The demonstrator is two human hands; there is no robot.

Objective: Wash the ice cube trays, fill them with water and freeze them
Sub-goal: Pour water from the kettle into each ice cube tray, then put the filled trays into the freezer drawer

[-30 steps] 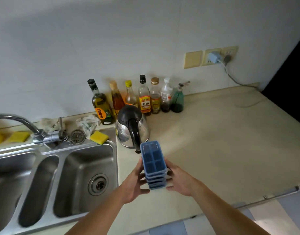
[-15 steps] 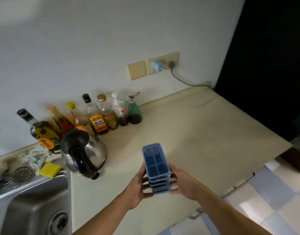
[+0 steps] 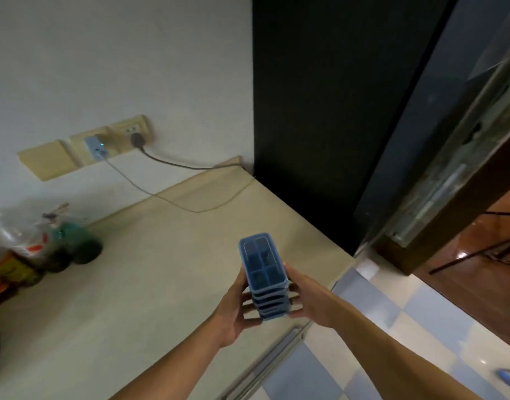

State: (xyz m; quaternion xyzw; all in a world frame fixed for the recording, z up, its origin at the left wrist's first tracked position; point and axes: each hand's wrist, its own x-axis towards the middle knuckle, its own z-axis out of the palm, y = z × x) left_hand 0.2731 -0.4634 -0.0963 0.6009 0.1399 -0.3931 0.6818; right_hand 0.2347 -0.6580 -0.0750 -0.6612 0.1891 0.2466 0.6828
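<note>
The white painted wall (image 3: pixel 118 53) fills the upper left of the head view. A tall black flat-sided appliance body (image 3: pixel 320 111) stands against the wall's right edge, at the far end of the counter; what kind of appliance it is cannot be told.

The beige matt countertop (image 3: pixel 118 313) runs from the lower left to the foot of the black body. Its front edge crosses the lower centre diagonally. Beyond that edge lies the blue-and-white chequered tile floor (image 3: pixel 392 327).

A blurred group of glass and plastic bottles (image 3: pixel 23 255) stands at the counter's far left, against the wall; a dark green round bottle (image 3: pixel 77 243) is the rightmost. Three beige rectangular wall plates (image 3: pixel 46 158) sit in a row above the counter. A small blue charger block (image 3: pixel 95 145) is in the middle plate. A black round plug (image 3: pixel 137 139) is in the right plate, and its grey cable (image 3: pixel 175 164) trails towards the black body.

The stack of blue plastic ice cube trays (image 3: pixel 263 264) is held in the air over the counter's front right corner. The top tray shows six compartments; whether they hold water cannot be told.

The left hand (image 3: pixel 233 310) grips the stack's left side with curled fingers. The right hand (image 3: pixel 311 298) grips its right side the same way.
</note>
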